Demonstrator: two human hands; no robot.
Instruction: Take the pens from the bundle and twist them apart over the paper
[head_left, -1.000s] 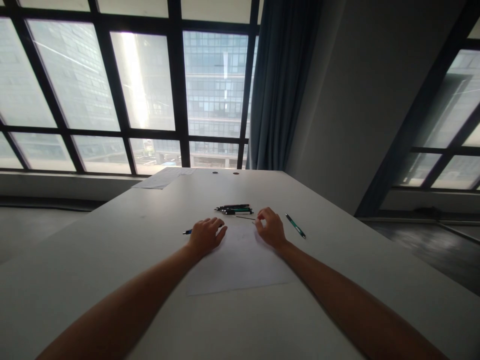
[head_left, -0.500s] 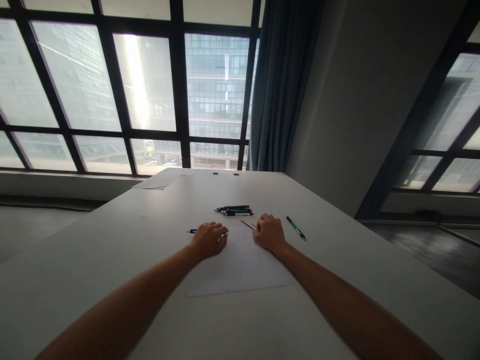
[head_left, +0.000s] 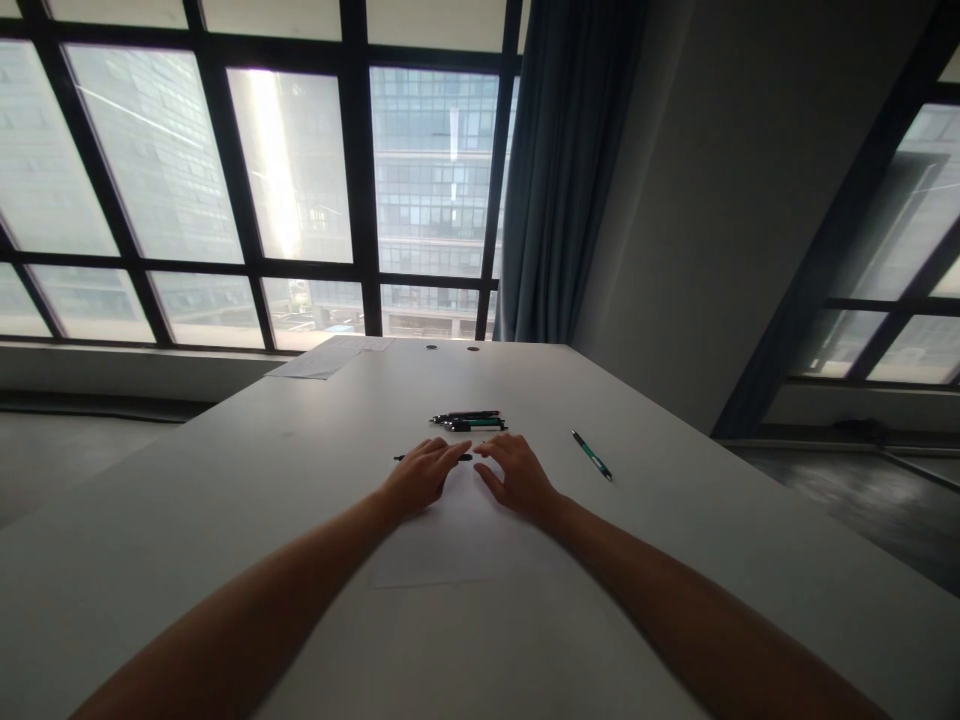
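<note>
My left hand lies palm down at the top edge of a white paper sheet. Its fingers lie over a dark pen that rests crosswise on the table, with the pen's ends showing on either side of the fingers. My right hand is close beside it, palm down on the sheet, fingers spread and almost touching the left fingertips. The thin dark rod seen earlier is hidden. Just beyond the fingertips lies a small bunch of pens.
A green pen lies alone to the right of my right hand. The grey table runs to a window wall, with more paper at its far left corner. A blue curtain hangs behind.
Both hands moved toward each other over the sheet's top edge. The pen under my left hand slid right. My right hand went from a pinch on a thin rod to spread fingers.
</note>
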